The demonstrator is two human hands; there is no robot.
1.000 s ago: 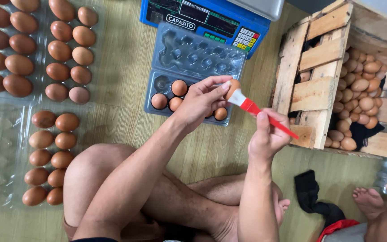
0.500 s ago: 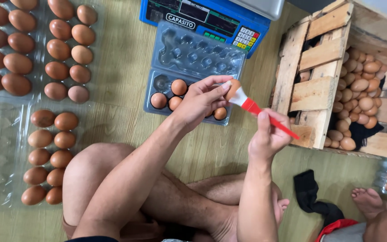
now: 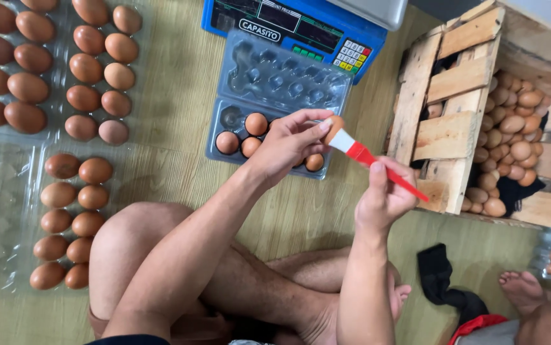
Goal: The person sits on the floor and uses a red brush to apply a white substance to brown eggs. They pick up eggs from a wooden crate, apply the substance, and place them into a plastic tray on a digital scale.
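Brown egg (image 3: 334, 125) pinched in left hand (image 3: 286, 144) fingers; right hand (image 3: 382, 195) fingers closed round red-handled brush (image 3: 368, 158), white bristles touching egg. Step: brushing shell clean. Just below fingers: clear tray (image 3: 224, 121), part filled; next likely needs turning egg, gentle grip

Barely anything's different: the right hand (image 3: 384, 198) tips the red brush (image 3: 368, 158) a touch, so its bristles now sit right on the egg (image 3: 333, 126), toward 10 o'clock from the grip.
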